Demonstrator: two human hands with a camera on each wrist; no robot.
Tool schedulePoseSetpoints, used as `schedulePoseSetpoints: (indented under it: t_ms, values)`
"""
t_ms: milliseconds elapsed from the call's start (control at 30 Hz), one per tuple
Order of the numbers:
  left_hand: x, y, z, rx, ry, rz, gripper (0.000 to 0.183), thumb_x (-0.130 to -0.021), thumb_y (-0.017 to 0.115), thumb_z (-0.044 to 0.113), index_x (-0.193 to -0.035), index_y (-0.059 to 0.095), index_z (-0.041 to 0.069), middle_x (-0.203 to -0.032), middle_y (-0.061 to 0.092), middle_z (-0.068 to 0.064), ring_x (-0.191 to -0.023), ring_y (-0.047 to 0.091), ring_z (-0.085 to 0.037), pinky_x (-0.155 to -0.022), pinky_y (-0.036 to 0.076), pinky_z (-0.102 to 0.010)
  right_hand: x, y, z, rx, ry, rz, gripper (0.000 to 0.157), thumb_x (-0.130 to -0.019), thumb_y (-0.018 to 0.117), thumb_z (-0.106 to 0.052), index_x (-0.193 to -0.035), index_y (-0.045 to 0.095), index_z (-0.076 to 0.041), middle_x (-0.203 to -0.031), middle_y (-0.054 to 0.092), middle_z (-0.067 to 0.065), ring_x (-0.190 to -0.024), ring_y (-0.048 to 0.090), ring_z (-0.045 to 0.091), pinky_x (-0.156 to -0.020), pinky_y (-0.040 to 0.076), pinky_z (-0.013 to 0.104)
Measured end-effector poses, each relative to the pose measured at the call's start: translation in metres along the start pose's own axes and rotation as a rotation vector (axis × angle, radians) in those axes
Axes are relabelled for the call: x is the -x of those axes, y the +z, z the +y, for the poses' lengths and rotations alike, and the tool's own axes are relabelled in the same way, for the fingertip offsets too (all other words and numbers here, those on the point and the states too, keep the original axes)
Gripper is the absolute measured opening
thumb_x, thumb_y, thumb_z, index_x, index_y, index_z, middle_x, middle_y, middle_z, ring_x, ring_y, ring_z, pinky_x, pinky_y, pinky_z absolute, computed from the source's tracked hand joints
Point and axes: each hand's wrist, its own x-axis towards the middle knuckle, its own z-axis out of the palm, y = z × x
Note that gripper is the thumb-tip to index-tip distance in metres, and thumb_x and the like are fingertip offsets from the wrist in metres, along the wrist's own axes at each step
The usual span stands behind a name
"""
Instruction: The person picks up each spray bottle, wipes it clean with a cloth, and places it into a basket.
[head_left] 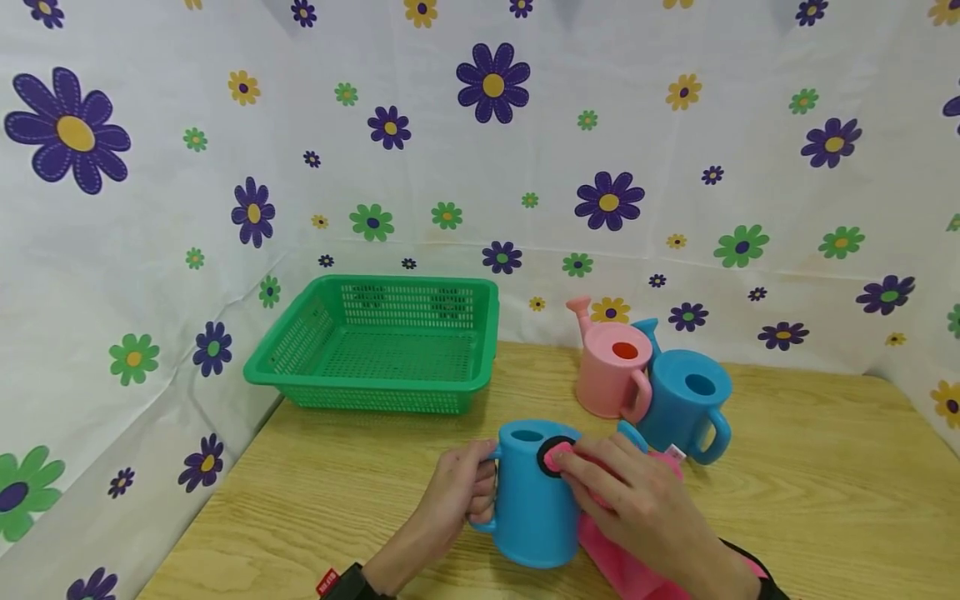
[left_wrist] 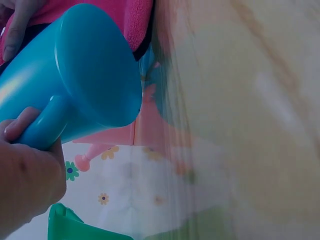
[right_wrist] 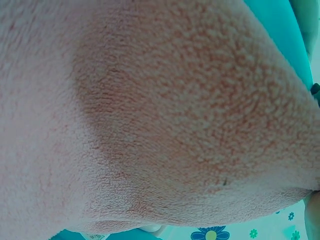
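A blue watering can (head_left: 534,508) is held nearly upright in front of me. My left hand (head_left: 459,483) grips its handle from the left side. In the left wrist view the can's round base (left_wrist: 100,65) shows, raised off the table. With my right hand (head_left: 637,500) I pinch a pink cloth (head_left: 618,558) with black edging against the can's upper right side. Part of the cloth hangs below that hand, and the can's spout shows only partly behind it. Fuzzy cloth (right_wrist: 150,125) fills most of the right wrist view and hides the right fingers there.
A green plastic basket (head_left: 480,333) stands at the back left of the wooden table (head_left: 825,500). Behind my right hand, a pink watering can (head_left: 600,379) and another blue watering can (head_left: 671,408) stand side by side. A flower-patterned white sheet (head_left: 525,158) hangs at the back and sides.
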Motion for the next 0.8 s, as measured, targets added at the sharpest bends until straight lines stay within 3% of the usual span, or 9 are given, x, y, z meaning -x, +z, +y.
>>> schedulePoseSetpoints:
  t_ms: [300, 533, 800]
  values:
    - [0.001, 0.002, 0.008, 0.056, -0.046, 0.091, 0.052, -0.098, 0.046, 0.026, -0.051, 0.025, 0.018, -0.042, 0.024, 0.012, -0.033, 0.023, -0.003, -0.036, 0.023, -0.017, -0.002, 0.002, -0.001, -0.078, 0.001, -0.037, 0.029, -0.098, 0.057, -0.031, -0.105, 0.073, -0.007, -0.095, 0.069, 0.003, -0.082, 0.062, 0.014, -0.064, 0.061, 0.032]
    - [0.001, 0.0, 0.008, 0.13, -0.029, 0.106, 0.05, -0.096, 0.046, 0.023, -0.05, 0.026, 0.019, -0.042, 0.025, 0.013, -0.033, 0.022, -0.001, -0.035, 0.021, -0.017, 0.002, 0.004, -0.006, -0.11, -0.016, -0.113, 0.026, -0.092, 0.065, -0.029, -0.108, 0.072, -0.009, -0.099, 0.071, 0.002, -0.086, 0.064, 0.012, -0.067, 0.062, 0.036]
    - [0.0, -0.003, 0.016, 0.194, -0.012, 0.123, 0.049, -0.095, 0.046, 0.024, -0.05, 0.026, 0.02, -0.041, 0.025, 0.014, -0.034, 0.022, -0.002, -0.036, 0.02, -0.017, 0.004, 0.006, -0.014, -0.134, -0.054, -0.163, 0.022, -0.092, 0.066, -0.029, -0.104, 0.072, -0.012, -0.094, 0.069, -0.002, -0.079, 0.06, 0.01, -0.065, 0.059, 0.026]
